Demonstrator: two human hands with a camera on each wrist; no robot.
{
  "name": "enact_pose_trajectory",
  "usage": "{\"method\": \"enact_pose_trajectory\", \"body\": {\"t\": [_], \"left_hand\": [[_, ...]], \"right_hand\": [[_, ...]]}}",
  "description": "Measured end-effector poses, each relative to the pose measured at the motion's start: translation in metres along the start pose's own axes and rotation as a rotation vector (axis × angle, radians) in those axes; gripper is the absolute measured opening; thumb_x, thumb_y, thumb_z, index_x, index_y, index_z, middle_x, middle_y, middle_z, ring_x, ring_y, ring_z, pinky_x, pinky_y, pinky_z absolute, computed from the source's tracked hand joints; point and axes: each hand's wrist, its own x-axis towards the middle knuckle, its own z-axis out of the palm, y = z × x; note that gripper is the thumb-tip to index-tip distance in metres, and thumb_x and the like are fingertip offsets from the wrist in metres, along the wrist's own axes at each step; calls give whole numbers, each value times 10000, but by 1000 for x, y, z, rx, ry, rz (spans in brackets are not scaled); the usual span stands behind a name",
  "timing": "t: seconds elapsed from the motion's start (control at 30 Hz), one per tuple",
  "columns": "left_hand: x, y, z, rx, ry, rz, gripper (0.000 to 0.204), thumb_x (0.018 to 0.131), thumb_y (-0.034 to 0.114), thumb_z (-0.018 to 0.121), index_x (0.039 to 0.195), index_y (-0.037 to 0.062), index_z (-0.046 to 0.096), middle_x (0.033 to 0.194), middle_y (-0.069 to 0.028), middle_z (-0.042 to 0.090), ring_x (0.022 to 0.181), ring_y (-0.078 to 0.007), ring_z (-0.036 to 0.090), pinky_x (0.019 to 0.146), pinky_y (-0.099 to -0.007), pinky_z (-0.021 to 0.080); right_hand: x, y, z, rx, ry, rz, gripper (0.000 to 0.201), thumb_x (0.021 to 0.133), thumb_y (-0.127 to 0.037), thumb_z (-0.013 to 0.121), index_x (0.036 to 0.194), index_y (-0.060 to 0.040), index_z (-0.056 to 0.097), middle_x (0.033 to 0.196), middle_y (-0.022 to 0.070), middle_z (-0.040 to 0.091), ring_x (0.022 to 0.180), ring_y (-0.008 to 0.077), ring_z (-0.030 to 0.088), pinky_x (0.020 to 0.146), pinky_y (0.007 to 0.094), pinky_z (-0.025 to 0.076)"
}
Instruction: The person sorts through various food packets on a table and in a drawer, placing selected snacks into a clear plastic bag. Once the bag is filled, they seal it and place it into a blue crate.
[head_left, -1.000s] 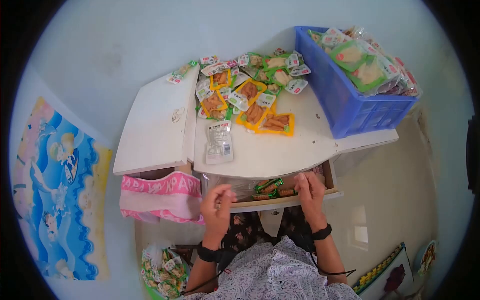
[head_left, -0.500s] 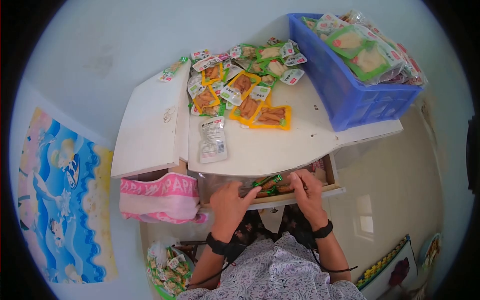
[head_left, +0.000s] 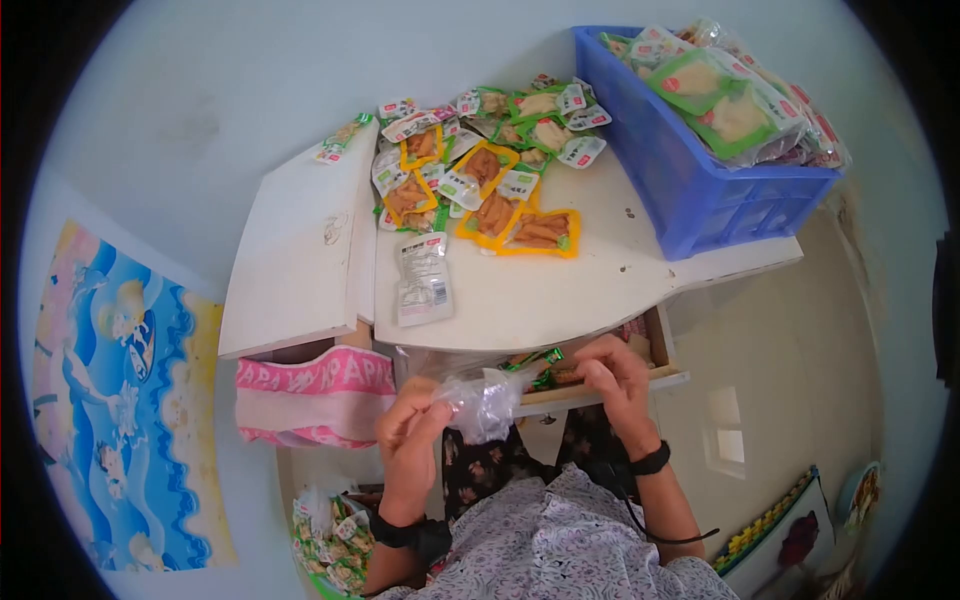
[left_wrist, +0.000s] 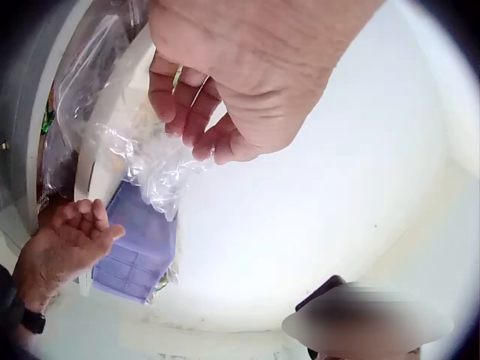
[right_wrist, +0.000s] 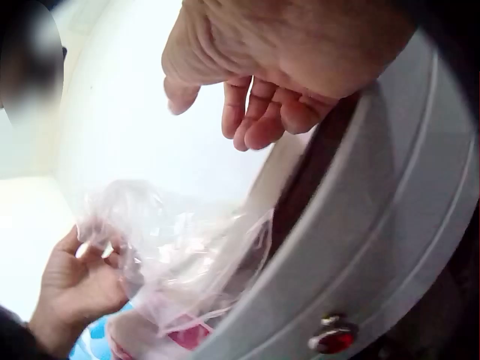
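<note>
My left hand point(head_left: 408, 455) pinches a crumpled clear plastic bag point(head_left: 482, 404) in front of the open drawer point(head_left: 655, 378). In the right wrist view, the bag point(right_wrist: 169, 236) spreads from those fingertips toward the drawer's edge. Over the drawer's right part is my right hand point(head_left: 618, 385), fingers loosely curled and holding nothing. Just left of its fingertips, small green-and-brown wrapped snacks point(head_left: 543, 370) lie inside the drawer. More clear plastic point(left_wrist: 97, 75) shows in the drawer in the left wrist view.
On the white desk point(head_left: 600, 290) lie a heap of yellow- and green-edged snack packets point(head_left: 485, 165) and one silver pouch point(head_left: 424, 279). A full blue crate point(head_left: 715, 215) stands at right. Pink-and-white cloth point(head_left: 315, 395) hangs at left; bagged packets point(head_left: 335, 540) sit below.
My left hand reached into the drawer, then drew back left with the clear plastic bag in its fingers. The right hand stayed over the drawer, its fingers loosening slightly.
</note>
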Motion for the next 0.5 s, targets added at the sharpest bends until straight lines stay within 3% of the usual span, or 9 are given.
{"method": "enact_pose_trajectory", "body": {"t": [0.07,0.13,0.27,0.37,0.47,0.5], "left_hand": [[0,15,7,96,-25,42,43,962,-9,643,962,-42,670,992,-78,634,900,-145,585,828,-287,461],[-1,26,19,286,-63,94,51,967,-10,631,959,-35,674,997,-87,640,902,-156,588,845,-290,459],[2,23,33,241,-119,127,140,926,68,713,1024,-26,679,1036,-104,651,924,-178,589,876,-307,461],[8,22,32,248,-39,221,457,843,163,824,1211,-31,634,1164,-130,641,1046,-213,586,942,-338,467],[10,27,22,304,31,250,790,766,243,895,1403,-40,521,1330,-167,597,1239,-260,549,1039,-386,460],[8,28,20,326,8,210,865,752,257,906,1443,-41,480,1377,-178,574,1299,-277,522,1066,-402,453]], "right_hand": [[7,-36,3,-18,-19,-154,349,904,-136,741,1235,-62,658,1138,77,656,942,176,634,782,310,481],[12,-70,16,-240,-119,-339,482,880,-118,732,1344,-81,608,1294,95,618,1057,218,641,847,337,495],[15,-78,35,-586,-359,-499,535,869,-92,724,1391,-89,609,1325,132,657,1087,305,673,897,360,531],[5,-37,39,-250,-185,-290,404,931,-108,713,1326,-58,647,1156,115,729,998,253,706,869,328,551],[3,-59,43,280,124,235,248,999,-114,672,1231,-25,675,993,60,743,918,171,707,827,317,567],[3,-55,42,296,174,240,224,1013,-117,657,1214,-19,674,996,50,736,926,151,699,825,311,568]]}}
